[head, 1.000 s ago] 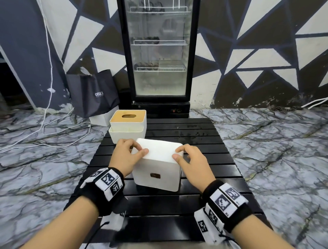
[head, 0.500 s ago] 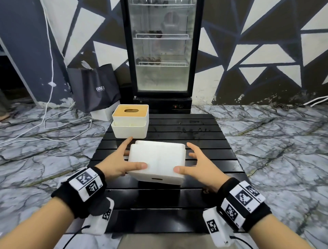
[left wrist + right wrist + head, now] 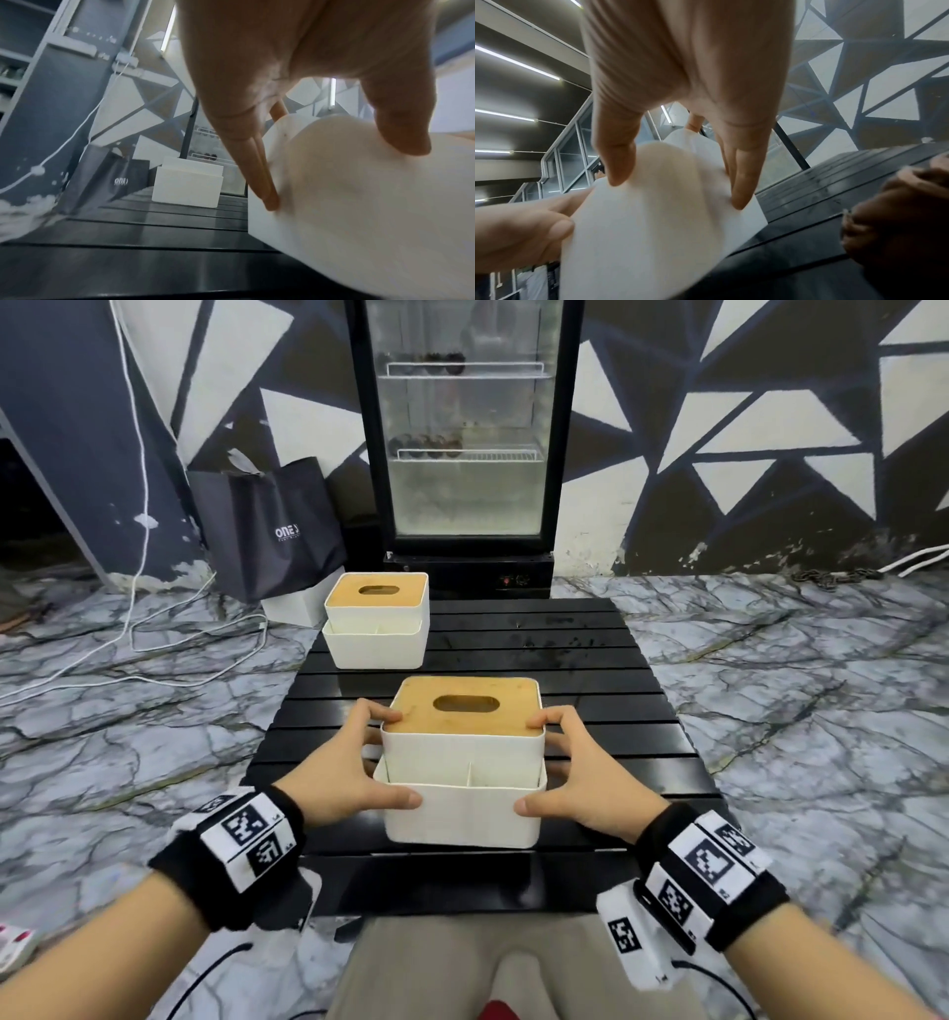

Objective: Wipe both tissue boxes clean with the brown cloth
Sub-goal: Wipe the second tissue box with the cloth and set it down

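Note:
The near tissue box (image 3: 462, 809), white with a wooden slotted lid (image 3: 462, 706), stands upright on the black slatted table (image 3: 590, 711). My left hand (image 3: 369, 757) grips its left side, thumb on the front wall. My right hand (image 3: 560, 762) grips the right side the same way. The wrist views show the box (image 3: 359, 213) (image 3: 641, 233) pinched between thumb and fingers. The second tissue box (image 3: 377, 629) (image 3: 187, 186) stands at the table's back left. A brown fuzzy shape (image 3: 898, 213), apparently the cloth, lies at the right edge of the right wrist view; the head view does not show it.
A glass-door fridge (image 3: 464, 444) stands just behind the table. A black bag (image 3: 277, 531) and white cables (image 3: 128, 660) lie on the marble floor at the left. My lap (image 3: 462, 968) is against the table's near edge.
The near box, held with its white underside facing up, has been turned upright so the wooden lid faces up. Both hands shifted from its top to its sides.

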`<act>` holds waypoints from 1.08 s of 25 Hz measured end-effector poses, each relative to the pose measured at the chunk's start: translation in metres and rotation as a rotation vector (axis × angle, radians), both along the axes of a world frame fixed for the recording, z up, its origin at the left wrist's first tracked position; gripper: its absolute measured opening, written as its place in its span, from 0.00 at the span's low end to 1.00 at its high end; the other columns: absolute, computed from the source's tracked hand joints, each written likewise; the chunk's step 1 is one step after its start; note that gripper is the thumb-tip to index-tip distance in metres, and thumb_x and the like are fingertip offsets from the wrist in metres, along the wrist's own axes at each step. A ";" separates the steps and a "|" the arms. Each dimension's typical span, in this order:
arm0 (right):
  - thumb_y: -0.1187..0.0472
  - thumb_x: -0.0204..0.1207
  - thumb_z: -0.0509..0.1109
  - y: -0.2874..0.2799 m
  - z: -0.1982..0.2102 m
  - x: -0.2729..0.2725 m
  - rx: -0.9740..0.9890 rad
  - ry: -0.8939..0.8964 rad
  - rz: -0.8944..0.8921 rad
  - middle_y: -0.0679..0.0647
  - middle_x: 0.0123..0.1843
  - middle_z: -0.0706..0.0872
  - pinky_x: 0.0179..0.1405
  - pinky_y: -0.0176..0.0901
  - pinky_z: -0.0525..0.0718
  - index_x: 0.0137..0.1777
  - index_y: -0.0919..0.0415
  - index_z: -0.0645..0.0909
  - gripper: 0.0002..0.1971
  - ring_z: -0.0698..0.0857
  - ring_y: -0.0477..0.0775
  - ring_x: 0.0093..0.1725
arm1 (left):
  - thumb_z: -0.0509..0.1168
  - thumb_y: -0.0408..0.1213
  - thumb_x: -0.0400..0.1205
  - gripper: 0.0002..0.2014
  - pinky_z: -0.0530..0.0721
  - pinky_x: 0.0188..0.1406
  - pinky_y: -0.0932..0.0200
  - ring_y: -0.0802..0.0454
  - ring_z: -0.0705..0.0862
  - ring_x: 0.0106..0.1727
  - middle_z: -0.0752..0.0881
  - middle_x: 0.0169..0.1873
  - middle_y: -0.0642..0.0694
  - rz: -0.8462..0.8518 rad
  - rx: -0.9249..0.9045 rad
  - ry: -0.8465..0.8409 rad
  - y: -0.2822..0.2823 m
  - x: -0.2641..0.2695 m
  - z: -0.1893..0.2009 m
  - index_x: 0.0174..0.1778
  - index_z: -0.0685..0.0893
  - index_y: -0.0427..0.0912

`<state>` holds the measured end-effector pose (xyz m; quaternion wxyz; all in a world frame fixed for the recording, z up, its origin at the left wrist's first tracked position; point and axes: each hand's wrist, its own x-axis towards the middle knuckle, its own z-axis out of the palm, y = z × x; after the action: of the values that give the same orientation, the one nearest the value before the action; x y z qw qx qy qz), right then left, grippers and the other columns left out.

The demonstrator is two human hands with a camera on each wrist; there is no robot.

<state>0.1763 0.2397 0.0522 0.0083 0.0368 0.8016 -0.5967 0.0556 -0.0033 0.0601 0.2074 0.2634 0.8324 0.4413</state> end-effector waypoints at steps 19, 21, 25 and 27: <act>0.57 0.64 0.79 0.035 -0.038 0.010 0.020 0.062 -0.166 0.45 0.64 0.76 0.64 0.42 0.77 0.56 0.41 0.68 0.26 0.77 0.48 0.64 | 0.80 0.52 0.59 0.45 0.82 0.63 0.51 0.54 0.81 0.61 0.74 0.63 0.56 0.008 -0.066 0.085 0.028 0.023 -0.037 0.66 0.59 0.61; 0.58 0.69 0.75 0.052 -0.037 0.008 0.183 0.090 -0.315 0.42 0.60 0.78 0.63 0.38 0.72 0.58 0.46 0.72 0.20 0.76 0.46 0.63 | 0.78 0.59 0.62 0.48 0.78 0.65 0.57 0.54 0.78 0.65 0.71 0.68 0.56 0.033 -0.034 0.065 0.034 0.021 -0.035 0.73 0.57 0.59; 0.54 0.65 0.76 0.074 -0.054 0.001 0.669 -0.211 -0.169 0.54 0.64 0.77 0.64 0.44 0.73 0.63 0.45 0.75 0.25 0.76 0.55 0.64 | 0.68 0.50 0.77 0.40 0.70 0.60 0.64 0.56 0.73 0.65 0.68 0.70 0.55 0.137 -0.001 0.078 0.059 0.017 -0.027 0.80 0.53 0.51; 0.53 0.63 0.77 0.074 -0.060 -0.001 0.764 -0.338 -0.054 0.56 0.65 0.76 0.68 0.47 0.73 0.64 0.42 0.75 0.28 0.74 0.60 0.66 | 0.68 0.51 0.77 0.41 0.69 0.68 0.60 0.53 0.72 0.70 0.68 0.74 0.51 0.183 0.011 0.077 0.069 0.012 -0.028 0.81 0.51 0.50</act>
<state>0.1758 0.3135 -0.0081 0.1098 0.1558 0.9514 -0.2420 0.0679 0.0659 0.0318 0.1327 0.2040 0.8579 0.4525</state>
